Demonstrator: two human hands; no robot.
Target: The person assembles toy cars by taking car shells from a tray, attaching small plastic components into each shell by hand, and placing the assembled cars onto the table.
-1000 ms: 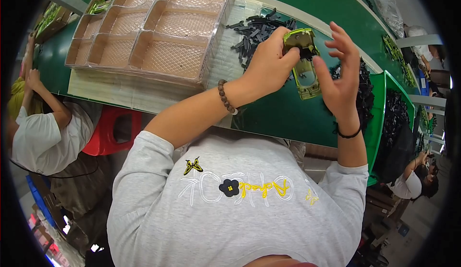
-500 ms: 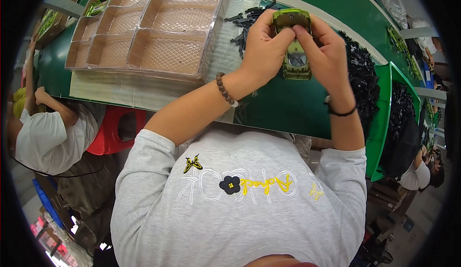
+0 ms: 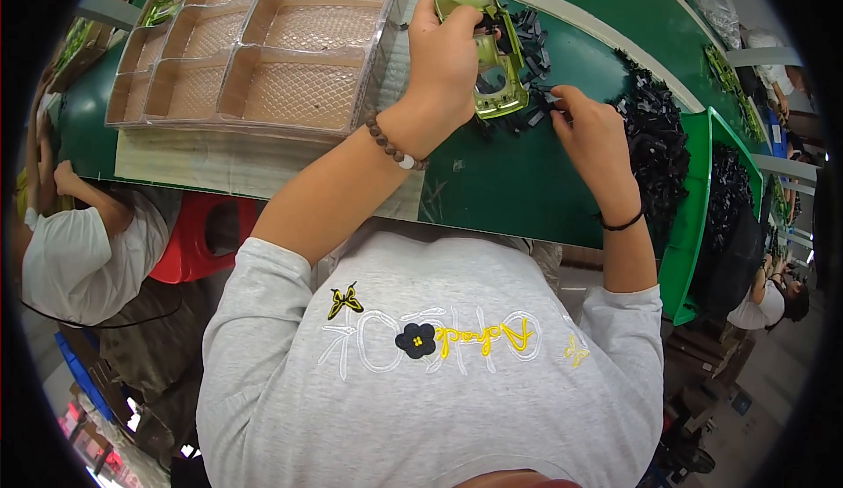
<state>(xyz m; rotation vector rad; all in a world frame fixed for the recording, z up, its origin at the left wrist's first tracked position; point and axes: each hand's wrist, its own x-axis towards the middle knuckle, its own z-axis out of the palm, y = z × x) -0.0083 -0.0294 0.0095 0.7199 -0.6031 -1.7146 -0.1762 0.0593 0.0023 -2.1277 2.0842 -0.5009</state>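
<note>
In my left hand (image 3: 443,62) is a glossy green toy car body shell (image 3: 505,100), its openings showing and its long side running from far to near. The thumb lies over its edge and the fingers wrap beneath it. To the right, my right hand (image 3: 595,137) pinches thumb and forefinger at a small black plastic part (image 3: 551,103), partly hidden by the fingertips. Loose black plastic parts (image 3: 534,45) lie scattered on the green table behind and beside the shell.
A clear plastic tray with compartments (image 3: 233,119) stands to the left on a pale sheet (image 3: 263,165). At right are a larger heap of black parts (image 3: 654,146) and a green bin (image 3: 698,216). A co-worker (image 3: 79,251) sits at far left near a red stool (image 3: 180,255).
Both hands were together on the shell. The left hand has carried it left and away from me and turned it, while my right hand has let go and moved to the black parts.
</note>
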